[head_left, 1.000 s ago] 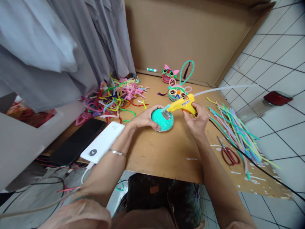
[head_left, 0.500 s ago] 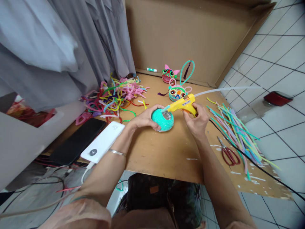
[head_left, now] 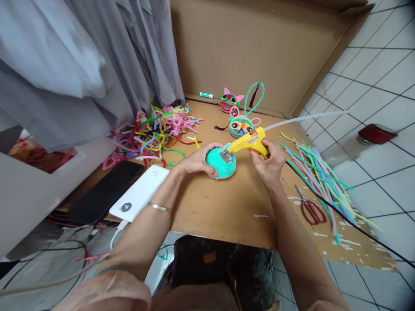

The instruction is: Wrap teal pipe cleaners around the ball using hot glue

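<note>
At the far left, a hanging grey fabric curtain (head_left: 136, 56) falls beside a brown wooden desk (head_left: 227, 207). On the desk's left end lie a flat black rectangular phone-like slab (head_left: 105, 192) and, just beside it, a white rectangular power bank (head_left: 140, 192) with a white cable plugged in. Behind them spreads a tangled heap of bent, many-coloured fuzzy stems (head_left: 162, 129). The left hand (head_left: 198, 160) has its grip clamped around a turquoise ridged ball (head_left: 220, 167), held above the middle of the desk, a shiny uncovered patch on its upper right. Farther back, a small white-and-green tube (head_left: 206, 95) lies left of a pink-eared red-and-green animal-head ornament (head_left: 229, 104) and a turquoise-and-pink looped animal-head ornament (head_left: 241, 126). A yellow plastic glue gun (head_left: 248, 141) points its pale blue nozzle at the ball's upper side; whether the tip touches is too small to tell. The right hand (head_left: 269, 163) has its grip wrapped around the gun's handle, and a long translucent glue stick (head_left: 304, 119) juts from the gun's back. Rightward lie red-handled metal scissors (head_left: 313, 211), then a bundle of straight pastel fuzzy stems (head_left: 324, 177).
</note>
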{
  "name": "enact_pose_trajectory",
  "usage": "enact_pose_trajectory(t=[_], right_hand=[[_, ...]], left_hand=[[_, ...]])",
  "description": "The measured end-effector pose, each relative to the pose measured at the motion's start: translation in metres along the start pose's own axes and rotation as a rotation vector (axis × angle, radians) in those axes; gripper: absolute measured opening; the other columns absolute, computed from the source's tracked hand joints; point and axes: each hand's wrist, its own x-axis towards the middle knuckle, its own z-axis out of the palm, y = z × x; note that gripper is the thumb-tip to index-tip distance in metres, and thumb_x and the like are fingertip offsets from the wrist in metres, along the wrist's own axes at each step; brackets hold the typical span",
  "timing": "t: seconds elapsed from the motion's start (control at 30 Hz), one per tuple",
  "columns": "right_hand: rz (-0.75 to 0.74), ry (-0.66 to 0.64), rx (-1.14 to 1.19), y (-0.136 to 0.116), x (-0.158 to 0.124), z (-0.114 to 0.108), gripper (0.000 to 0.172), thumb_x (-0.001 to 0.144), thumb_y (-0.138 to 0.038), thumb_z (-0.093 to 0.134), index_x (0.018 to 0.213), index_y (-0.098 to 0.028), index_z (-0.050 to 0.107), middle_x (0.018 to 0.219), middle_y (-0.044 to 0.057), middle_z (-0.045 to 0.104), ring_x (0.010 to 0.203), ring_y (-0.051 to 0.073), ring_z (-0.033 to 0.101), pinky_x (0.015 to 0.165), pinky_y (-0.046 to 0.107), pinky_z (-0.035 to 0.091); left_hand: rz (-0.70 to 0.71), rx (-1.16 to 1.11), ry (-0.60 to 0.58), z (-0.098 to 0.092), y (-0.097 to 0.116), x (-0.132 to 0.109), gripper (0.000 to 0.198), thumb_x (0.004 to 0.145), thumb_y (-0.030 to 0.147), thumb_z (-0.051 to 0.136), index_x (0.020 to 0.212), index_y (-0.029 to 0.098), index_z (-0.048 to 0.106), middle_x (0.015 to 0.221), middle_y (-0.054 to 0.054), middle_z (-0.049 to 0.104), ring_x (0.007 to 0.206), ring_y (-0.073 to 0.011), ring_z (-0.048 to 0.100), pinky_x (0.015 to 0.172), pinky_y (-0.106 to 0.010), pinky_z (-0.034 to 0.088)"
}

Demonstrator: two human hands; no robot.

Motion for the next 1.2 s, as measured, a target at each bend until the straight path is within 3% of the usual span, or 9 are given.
enact_pose_trajectory(t=[0.43, 0.63, 0.8, 1.03, 1.2], right_hand=[[0.059, 0.006, 0.024, -0.004, -0.002, 0.003, 0.029, 0.072, -0.037, 0.065, 0.096, -0.021, 0.063, 0.092, 0.007, 0.071, 0.081, 0.024, 0.066, 0.077, 0.04, 0.054], [0.323, 0.001, 0.053, 0.008, -0.001, 0.01, 0.038, 0.067, -0.042, 0.067, 0.097, -0.017, 0.064, 0.087, 0.007, 0.07, 0.073, 0.022, 0.062, 0.073, 0.038, 0.052], [0.491, -0.026, -0.085, 0.035, -0.012, 0.022, 0.035, 0.068, -0.049, 0.064, 0.085, -0.018, 0.062, 0.076, 0.004, 0.063, 0.068, 0.02, 0.054, 0.071, 0.037, 0.048], [0.433, -0.192, -0.339, 0.058, -0.035, 0.032, 0.037, 0.073, -0.046, 0.062, 0.092, -0.015, 0.059, 0.095, 0.013, 0.062, 0.093, 0.028, 0.057, 0.084, 0.041, 0.045], [0.306, -0.175, -0.467, 0.044, -0.032, 0.027, 0.048, 0.078, -0.05, 0.061, 0.105, -0.011, 0.061, 0.107, 0.021, 0.062, 0.104, 0.035, 0.055, 0.089, 0.049, 0.041]], left_hand=[[0.009, 0.023, -0.017, -0.001, -0.001, 0.0, 0.084, 0.047, 0.029, 0.083, 0.125, 0.021, 0.052, 0.117, -0.006, 0.061, 0.105, -0.0267, 0.058, 0.09, -0.04, 0.05], [0.011, 0.039, 0.001, -0.001, 0.0, 0.0, 0.085, 0.045, 0.03, 0.084, 0.123, 0.021, 0.053, 0.122, -0.006, 0.059, 0.11, -0.0276, 0.057, 0.094, -0.04, 0.048], [0.007, 0.031, -0.002, 0.0, 0.001, 0.001, 0.085, 0.045, 0.028, 0.085, 0.123, 0.021, 0.053, 0.122, -0.007, 0.06, 0.111, -0.028, 0.057, 0.094, -0.04, 0.048], [0.011, 0.0, 0.004, 0.001, -0.001, 0.001, 0.085, 0.045, 0.029, 0.085, 0.124, 0.021, 0.053, 0.118, -0.006, 0.061, 0.111, -0.0277, 0.057, 0.093, -0.039, 0.048], [-0.013, -0.013, 0.088, 0.0, -0.004, 0.003, 0.086, 0.044, 0.034, 0.084, 0.122, 0.019, 0.052, 0.117, -0.005, 0.06, 0.11, -0.0274, 0.056, 0.094, -0.038, 0.047]])
